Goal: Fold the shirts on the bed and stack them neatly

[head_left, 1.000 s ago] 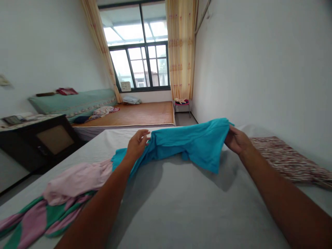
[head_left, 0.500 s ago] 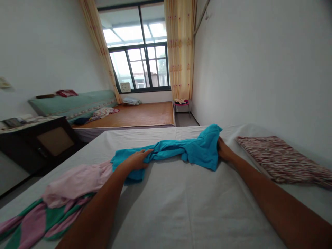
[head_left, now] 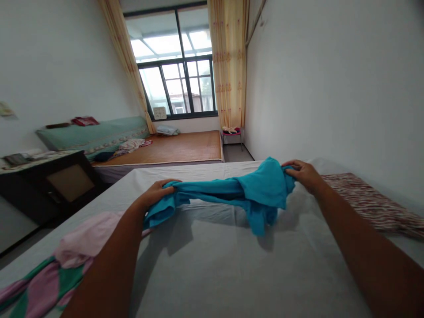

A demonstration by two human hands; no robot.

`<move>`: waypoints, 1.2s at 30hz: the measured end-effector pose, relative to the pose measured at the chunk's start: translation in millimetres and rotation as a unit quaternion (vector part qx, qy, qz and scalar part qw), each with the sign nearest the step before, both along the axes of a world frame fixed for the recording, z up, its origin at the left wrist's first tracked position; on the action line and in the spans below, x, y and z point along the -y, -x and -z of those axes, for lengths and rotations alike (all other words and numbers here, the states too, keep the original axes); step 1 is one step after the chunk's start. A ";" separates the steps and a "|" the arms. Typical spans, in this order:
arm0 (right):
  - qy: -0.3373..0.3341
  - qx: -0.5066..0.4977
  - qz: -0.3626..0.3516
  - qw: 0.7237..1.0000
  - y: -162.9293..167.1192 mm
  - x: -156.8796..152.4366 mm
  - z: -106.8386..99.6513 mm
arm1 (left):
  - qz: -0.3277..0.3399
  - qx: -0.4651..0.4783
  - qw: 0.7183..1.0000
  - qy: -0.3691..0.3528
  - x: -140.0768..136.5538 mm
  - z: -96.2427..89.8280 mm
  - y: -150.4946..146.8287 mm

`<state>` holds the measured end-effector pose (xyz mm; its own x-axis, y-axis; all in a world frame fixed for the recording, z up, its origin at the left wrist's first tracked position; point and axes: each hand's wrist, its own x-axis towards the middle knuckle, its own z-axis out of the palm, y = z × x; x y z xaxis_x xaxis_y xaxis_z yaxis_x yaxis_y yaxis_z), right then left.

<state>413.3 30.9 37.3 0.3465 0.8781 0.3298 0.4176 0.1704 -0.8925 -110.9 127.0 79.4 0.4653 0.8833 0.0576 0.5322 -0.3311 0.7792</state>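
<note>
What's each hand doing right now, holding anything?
Left hand: closed on one end of the blue cloth, lifted off the bed.
Right hand: closed on the cloth's other end.

Both arms extend forward from the lower edge of the frame, bare to the elbow and nearly straight. The left forearm rises from the lower left toward frame centre-left; the left hand (head_left: 155, 194) is palm down, knuckles up, with fingers curled closed in a grip. The right forearm rises from the lower right toward centre-right; the right hand (head_left: 303, 173) is likewise closed, fingers curled inward and thumb side toward the left. The hands are well apart at similar height.
</note>
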 end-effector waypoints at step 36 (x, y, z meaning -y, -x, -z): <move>0.044 -0.289 0.057 0.955 35.5 -68.6 -45.0 | -0.287 -0.268 0.856 -0.336 -68.9 -26.7 -22.1</move>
<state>377.8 99.5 82.4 0.5439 0.8390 -0.0184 -0.1373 0.0673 -0.9882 -88.8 195.9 106.2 0.0849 0.8272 0.5555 0.9790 -0.1730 0.1080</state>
